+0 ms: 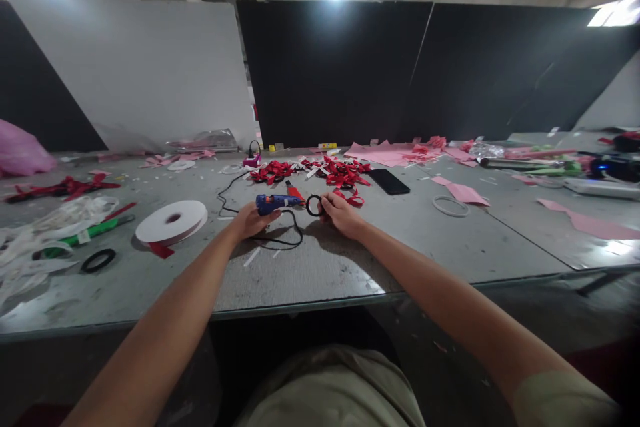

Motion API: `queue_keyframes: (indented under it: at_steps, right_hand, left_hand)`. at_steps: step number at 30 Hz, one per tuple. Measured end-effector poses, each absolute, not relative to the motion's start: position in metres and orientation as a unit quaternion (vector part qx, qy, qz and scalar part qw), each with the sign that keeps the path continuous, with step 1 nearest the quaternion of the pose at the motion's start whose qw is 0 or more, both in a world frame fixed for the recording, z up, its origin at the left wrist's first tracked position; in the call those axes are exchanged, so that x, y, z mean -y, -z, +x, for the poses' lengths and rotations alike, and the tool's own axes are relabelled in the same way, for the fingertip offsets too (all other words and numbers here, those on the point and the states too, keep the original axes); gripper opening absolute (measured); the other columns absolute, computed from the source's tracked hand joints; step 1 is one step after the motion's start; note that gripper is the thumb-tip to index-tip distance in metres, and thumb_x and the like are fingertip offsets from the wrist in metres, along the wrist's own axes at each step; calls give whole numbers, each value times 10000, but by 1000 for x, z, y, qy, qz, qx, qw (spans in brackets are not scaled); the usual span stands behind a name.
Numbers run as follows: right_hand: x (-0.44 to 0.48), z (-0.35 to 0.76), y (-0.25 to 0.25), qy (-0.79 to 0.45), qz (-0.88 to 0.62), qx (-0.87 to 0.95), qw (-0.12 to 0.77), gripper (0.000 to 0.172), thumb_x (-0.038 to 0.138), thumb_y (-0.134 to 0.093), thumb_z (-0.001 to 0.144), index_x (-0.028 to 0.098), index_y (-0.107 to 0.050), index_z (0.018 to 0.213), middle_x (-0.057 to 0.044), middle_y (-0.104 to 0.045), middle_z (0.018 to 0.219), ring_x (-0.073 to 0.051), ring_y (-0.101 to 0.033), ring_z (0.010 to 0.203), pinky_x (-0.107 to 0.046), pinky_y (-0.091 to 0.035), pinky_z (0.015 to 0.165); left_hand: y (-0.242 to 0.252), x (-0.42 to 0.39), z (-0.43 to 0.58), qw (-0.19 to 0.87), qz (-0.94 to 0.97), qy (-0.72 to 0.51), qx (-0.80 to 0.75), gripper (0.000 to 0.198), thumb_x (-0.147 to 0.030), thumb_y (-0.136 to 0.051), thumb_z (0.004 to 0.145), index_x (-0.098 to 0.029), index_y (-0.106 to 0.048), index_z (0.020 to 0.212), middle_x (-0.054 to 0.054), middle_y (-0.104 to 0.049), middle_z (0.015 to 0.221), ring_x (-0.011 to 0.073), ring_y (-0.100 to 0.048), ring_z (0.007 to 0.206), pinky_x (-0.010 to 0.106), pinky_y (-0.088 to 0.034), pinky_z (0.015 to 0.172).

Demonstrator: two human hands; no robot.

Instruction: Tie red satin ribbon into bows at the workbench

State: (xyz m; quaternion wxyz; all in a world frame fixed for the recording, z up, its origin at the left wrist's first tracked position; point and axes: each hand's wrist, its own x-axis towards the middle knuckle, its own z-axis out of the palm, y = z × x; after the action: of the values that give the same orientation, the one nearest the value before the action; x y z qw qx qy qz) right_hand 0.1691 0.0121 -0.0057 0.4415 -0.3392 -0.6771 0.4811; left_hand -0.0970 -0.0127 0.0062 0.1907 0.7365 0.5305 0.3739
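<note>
My left hand (251,221) is closed round a blue glue gun (274,203), whose tip points right. Between the thumb and fingers of my right hand (341,213) is a small black ring (313,205), held upright with its edge by the gun's tip. Whether tip and ring touch is too small to tell. A black cord (299,233) loops on the table under the gun. Behind both hands lie piles of red ribbon bows (345,173), and a red piece (294,191) lies just behind the gun.
On the grey table (300,280) are a white ribbon spool (173,221), a black ring (98,260) and a green tool (95,232) at left. A black phone (389,181), a pale ring (451,206) and pink sheets (463,193) lie right. Dark panels (340,73) stand behind.
</note>
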Motion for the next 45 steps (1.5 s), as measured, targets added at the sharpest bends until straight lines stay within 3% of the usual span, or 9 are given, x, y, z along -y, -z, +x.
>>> queue_keyframes:
  at_steps: [6,11,14,20,31,45]
  right_hand:
    - [-14,171,7,-493,-334,669,445,274,470,-484,936,220,-476,824,26,-550,767,-98,-527,583,-227,-450,560]
    - [-18,171,11,-511,-325,649,461,268,461,-497,923,215,-474,820,32,-542,789,-83,-526,560,-222,-422,530]
    - [-20,170,14,-514,-335,641,460,267,462,-500,915,214,-479,818,37,-535,777,-80,-518,544,-227,-414,523]
    - [-24,170,17,-520,-334,633,466,309,518,-536,875,221,-469,823,38,-539,780,-88,-525,551,-248,-439,552]
    - [-20,169,13,-520,-334,640,457,313,522,-545,874,222,-483,812,33,-550,768,-94,-522,564,-252,-430,553]
    - [-25,170,18,-544,-309,628,463,317,518,-584,870,220,-490,820,31,-564,766,-97,-546,561,-245,-421,535]
  left_hand:
    - [-4,18,-96,307,658,-413,-550,365,-532,-691,723,-193,-573,655,-37,-462,456,117,-424,433,242,-314,448]
    - [-5,23,-95,391,595,-484,-509,374,-487,-761,675,-158,-614,778,-71,-407,461,80,-360,408,222,-245,422]
    - [-8,27,-94,418,591,-499,-476,371,-460,-785,647,-153,-610,758,-75,-400,470,64,-339,407,216,-231,425]
    - [-15,33,-90,378,658,-426,-493,319,-435,-774,648,-155,-642,724,-40,-469,465,93,-402,433,231,-291,450]
    - [-7,27,-92,349,663,-423,-510,329,-459,-766,683,-175,-603,659,-31,-462,456,98,-391,419,238,-280,437]
    - [-7,24,-93,275,712,-390,-514,272,-433,-754,702,-170,-702,750,-42,-495,507,113,-420,487,238,-303,482]
